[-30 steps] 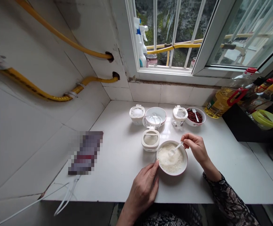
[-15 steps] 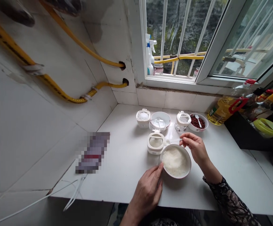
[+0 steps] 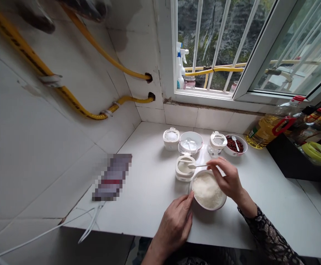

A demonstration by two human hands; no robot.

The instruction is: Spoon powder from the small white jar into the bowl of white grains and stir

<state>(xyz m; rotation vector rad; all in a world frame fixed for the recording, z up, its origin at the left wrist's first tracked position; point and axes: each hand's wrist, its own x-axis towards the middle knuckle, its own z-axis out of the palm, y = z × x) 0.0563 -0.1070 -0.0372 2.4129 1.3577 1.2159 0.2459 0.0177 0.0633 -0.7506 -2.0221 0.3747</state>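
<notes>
1. While my right hand pinches the white plastic spoon at the squarish white jar, my left hand touches the round white bowl, grip unclear.
2. Pale powder already lies there; the jar holds more.

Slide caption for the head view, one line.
Right hand holds a white spoon at an open jar; left hand touches a bowl of pale contents.
</notes>
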